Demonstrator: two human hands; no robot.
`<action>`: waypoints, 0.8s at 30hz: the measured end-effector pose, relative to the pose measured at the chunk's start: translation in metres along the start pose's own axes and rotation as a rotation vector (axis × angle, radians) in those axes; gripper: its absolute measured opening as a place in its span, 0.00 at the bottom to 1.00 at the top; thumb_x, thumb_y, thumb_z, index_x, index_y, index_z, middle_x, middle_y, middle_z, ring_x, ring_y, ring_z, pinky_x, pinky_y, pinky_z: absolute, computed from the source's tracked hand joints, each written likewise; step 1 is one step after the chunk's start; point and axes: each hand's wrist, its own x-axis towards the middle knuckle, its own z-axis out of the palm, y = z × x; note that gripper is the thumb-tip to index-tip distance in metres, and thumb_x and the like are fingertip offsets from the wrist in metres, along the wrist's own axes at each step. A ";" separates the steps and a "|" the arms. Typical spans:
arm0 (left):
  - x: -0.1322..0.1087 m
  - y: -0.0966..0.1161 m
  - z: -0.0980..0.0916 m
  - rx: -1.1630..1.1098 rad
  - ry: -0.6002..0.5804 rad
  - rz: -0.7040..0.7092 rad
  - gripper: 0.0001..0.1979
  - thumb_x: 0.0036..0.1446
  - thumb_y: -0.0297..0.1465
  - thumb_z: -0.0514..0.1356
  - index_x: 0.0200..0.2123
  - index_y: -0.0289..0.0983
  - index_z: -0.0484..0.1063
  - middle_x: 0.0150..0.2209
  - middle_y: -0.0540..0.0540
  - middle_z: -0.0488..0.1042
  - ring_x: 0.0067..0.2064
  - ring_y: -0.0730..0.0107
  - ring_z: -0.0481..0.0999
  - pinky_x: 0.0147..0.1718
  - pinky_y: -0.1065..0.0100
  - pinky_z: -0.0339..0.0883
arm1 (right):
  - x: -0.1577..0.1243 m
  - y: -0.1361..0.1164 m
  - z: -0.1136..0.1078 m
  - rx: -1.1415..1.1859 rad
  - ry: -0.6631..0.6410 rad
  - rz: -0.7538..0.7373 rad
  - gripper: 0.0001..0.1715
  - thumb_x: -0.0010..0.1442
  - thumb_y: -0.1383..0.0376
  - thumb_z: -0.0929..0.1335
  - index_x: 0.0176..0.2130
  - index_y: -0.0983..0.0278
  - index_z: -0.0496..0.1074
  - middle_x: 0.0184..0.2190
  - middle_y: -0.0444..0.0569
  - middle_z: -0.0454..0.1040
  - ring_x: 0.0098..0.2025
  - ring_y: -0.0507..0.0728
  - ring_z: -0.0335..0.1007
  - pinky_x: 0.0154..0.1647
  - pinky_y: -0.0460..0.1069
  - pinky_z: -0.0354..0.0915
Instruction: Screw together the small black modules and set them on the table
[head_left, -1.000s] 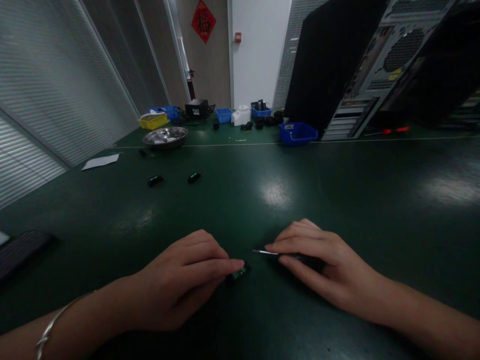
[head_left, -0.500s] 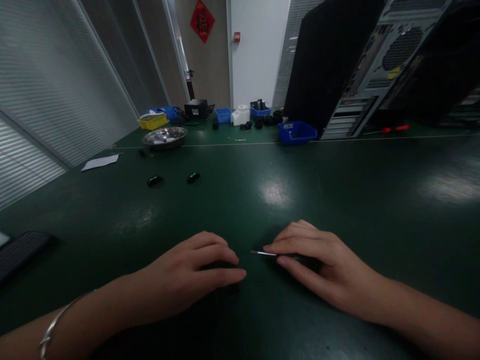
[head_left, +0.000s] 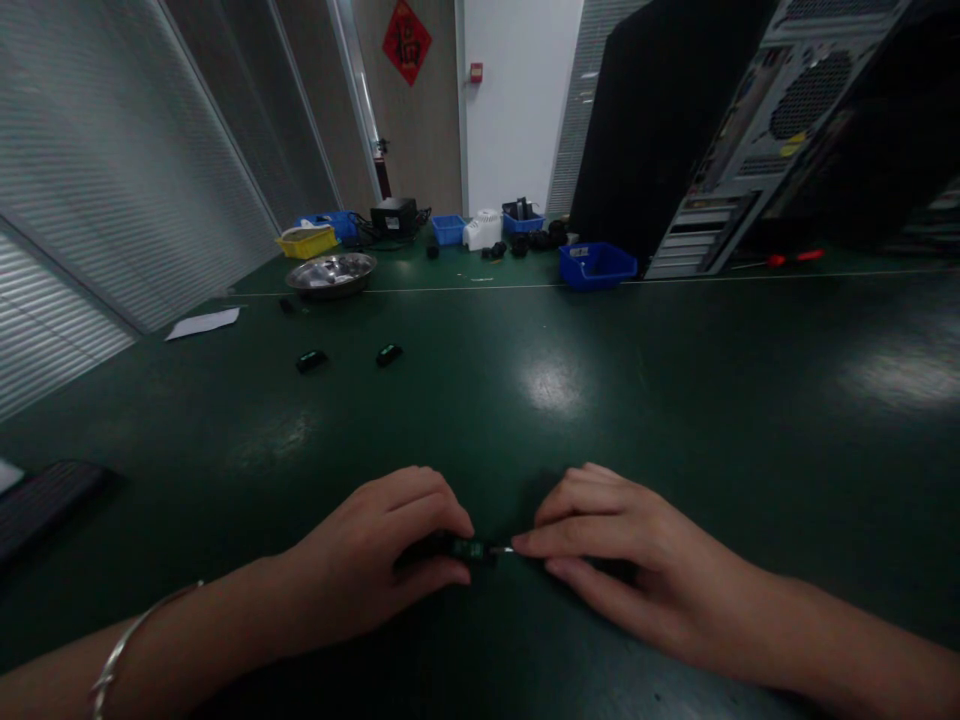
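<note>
My left hand is closed, its thumb and index finger on either side of a small black piece with green marks on top. The far part of that piece is hidden by my fingers. A thin silver metal rod sticks out leftward from my right hand, which pinches it between fingertips and thumb. The rod's tip reaches the right end of the black piece; whether it goes inside cannot be made out. Two similar black pieces, one at left and one nearer the middle, lie farther off on the green table.
A metal bowl, a yellow bin and a blue bin stand toward the back. A large black computer case rises at back right. A keyboard lies at far left, with white paper beyond it.
My right hand has moved left and nearer with the metal rod, bringing its tip to the black piece. The black piece now shows between my left fingers, where it was mostly hidden before.
</note>
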 end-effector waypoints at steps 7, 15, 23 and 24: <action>0.004 0.005 -0.001 -0.007 0.018 0.018 0.03 0.65 0.30 0.62 0.40 0.37 0.71 0.35 0.47 0.72 0.35 0.68 0.72 0.33 0.71 0.66 | 0.001 0.000 0.001 -0.001 -0.014 0.007 0.17 0.68 0.71 0.65 0.53 0.59 0.76 0.39 0.49 0.75 0.41 0.56 0.70 0.42 0.52 0.62; 0.004 0.006 0.001 -0.014 -0.008 0.052 0.04 0.63 0.27 0.63 0.41 0.37 0.71 0.36 0.47 0.73 0.37 0.67 0.72 0.34 0.71 0.66 | 0.001 -0.002 0.003 0.000 -0.002 0.006 0.16 0.68 0.71 0.65 0.52 0.59 0.76 0.39 0.49 0.75 0.42 0.57 0.70 0.43 0.52 0.63; 0.000 0.005 0.000 0.013 -0.059 -0.027 0.13 0.63 0.26 0.63 0.49 0.41 0.68 0.39 0.48 0.72 0.37 0.67 0.72 0.34 0.70 0.65 | 0.001 0.000 0.004 0.059 0.037 -0.019 0.17 0.68 0.72 0.65 0.52 0.60 0.75 0.40 0.49 0.76 0.41 0.56 0.71 0.43 0.52 0.64; 0.000 0.005 -0.001 0.018 -0.067 -0.048 0.16 0.62 0.25 0.64 0.51 0.42 0.67 0.39 0.49 0.71 0.38 0.67 0.72 0.35 0.70 0.65 | 0.001 0.000 0.004 0.068 0.049 -0.020 0.17 0.68 0.72 0.65 0.52 0.60 0.75 0.40 0.49 0.76 0.41 0.56 0.71 0.43 0.52 0.64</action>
